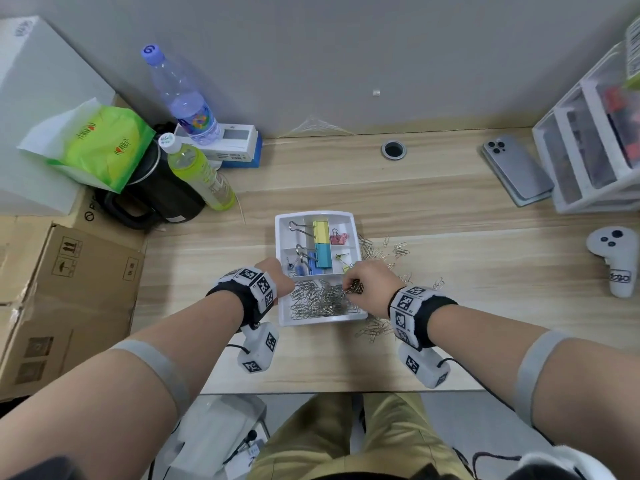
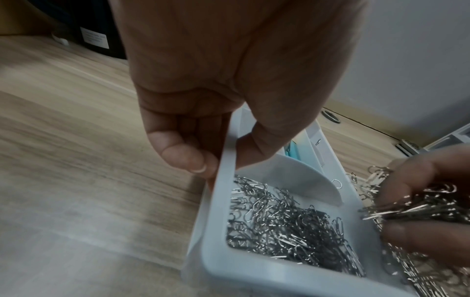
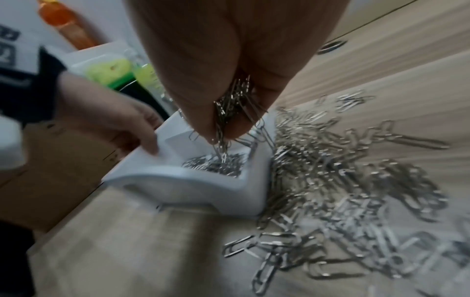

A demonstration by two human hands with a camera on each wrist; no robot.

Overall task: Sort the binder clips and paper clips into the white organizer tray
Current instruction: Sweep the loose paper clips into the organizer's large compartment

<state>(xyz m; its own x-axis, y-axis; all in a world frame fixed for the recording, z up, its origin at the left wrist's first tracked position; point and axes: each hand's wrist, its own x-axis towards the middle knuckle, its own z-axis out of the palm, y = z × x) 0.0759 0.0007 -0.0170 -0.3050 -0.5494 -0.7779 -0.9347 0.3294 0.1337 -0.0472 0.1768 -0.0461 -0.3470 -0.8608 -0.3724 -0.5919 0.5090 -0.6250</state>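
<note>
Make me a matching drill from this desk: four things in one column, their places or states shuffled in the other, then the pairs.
1. left hand
2. right hand
3. yellow binder clip
4. phone

A. lies flat by the drawer unit
B. pinches a bunch of paper clips
C. grips the tray's left wall
D. sits in a far tray compartment

Pairs: 1-C, 2-B, 3-D, 4-A

Loose paper clips (image 1: 381,252) right of tray (image 1: 281,237)
</note>
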